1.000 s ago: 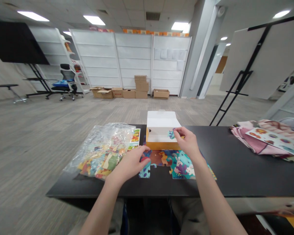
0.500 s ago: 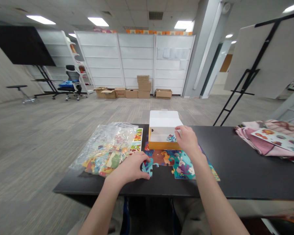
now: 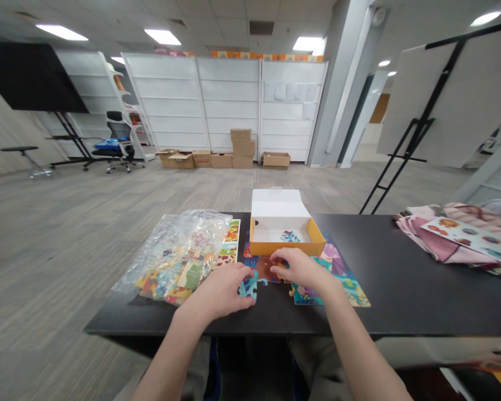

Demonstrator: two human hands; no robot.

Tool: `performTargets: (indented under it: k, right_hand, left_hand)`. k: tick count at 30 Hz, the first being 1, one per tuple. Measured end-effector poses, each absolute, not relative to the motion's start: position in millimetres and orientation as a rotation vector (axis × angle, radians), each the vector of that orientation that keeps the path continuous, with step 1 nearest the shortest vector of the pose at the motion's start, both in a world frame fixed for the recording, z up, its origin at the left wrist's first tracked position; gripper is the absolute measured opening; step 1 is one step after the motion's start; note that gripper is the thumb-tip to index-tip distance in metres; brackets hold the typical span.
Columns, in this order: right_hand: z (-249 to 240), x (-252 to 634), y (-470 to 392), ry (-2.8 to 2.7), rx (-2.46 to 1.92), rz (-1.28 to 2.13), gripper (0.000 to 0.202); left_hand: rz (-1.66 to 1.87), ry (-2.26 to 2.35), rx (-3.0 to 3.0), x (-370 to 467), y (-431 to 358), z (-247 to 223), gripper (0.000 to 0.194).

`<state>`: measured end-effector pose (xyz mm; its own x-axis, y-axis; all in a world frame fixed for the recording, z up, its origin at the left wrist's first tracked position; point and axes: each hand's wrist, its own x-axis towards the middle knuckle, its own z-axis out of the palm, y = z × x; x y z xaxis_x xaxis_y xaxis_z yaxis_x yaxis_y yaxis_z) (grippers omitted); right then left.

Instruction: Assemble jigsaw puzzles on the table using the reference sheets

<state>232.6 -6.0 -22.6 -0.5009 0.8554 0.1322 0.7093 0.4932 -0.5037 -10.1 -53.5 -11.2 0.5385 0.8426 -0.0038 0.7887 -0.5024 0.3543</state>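
Note:
My left hand (image 3: pixel 229 287) holds a teal puzzle piece (image 3: pixel 247 285) between thumb and fingers at the table's front part. Over the joined puzzle (image 3: pixel 338 273) is my right hand (image 3: pixel 296 267), its fingers curved and apart, with nothing seen in them. Behind it, an open yellow box (image 3: pixel 259 248) with a white inside and raised lid rests on the puzzle's back part. A patterned puzzle piece (image 3: pixel 290 236) lies in the box. Part of the puzzle is hidden by my right hand and the box.
On the left of the black table (image 3: pixel 401 289) lies a clear plastic bag (image 3: pixel 179 250) of colourful pieces, over a printed sheet (image 3: pixel 232 231). A pink cloth (image 3: pixel 430 239) with a sticker sheet (image 3: pixel 467 231) is at the right.
My right hand has moved from the box's right side down and left to over the puzzle, uncovering the box's right side. My left hand stays at the teal piece.

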Motion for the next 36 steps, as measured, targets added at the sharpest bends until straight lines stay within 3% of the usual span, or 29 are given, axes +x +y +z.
performTargets:
  k: [6, 12, 16, 21, 28, 33, 36]
  right_hand:
    - [-26, 234, -4, -2.377, -1.334, 0.585, 0.016]
    - [-27, 233, -2, -2.339, -1.307, 0.610, 0.011]
    - [-19, 229, -8, -2.218, -1.187, 0.912, 0.011]
    - [-16, 225, -10, -1.930, -0.901, 1.249, 0.028]
    - [-15, 229, -2, -1.704, -0.910, 1.013, 0.031]
    - [-6, 251, 8, -1.734, -1.103, 0.455, 0.024]
    - [-6, 266, 19, -1.808, -1.297, 0.138, 0.017]
  left_hand:
    - [0.308, 1.366, 2.416, -7, -62, -2, 0.026]
    - [0.402, 1.443, 2.497, -5, -52, -10, 0.031]
    - [0.726, 1.402, 2.555, -2, -46, -12, 0.027]
    - [1.122, 1.334, 2.405, 8, -43, -10, 0.023]
    - [1.284, 1.366, 2.315, 20, -38, -10, 0.016]
    - [0.956, 1.526, 2.316, 25, -38, -8, 0.025]
    - [0.688, 1.418, 2.495, 37, -38, -14, 0.021]
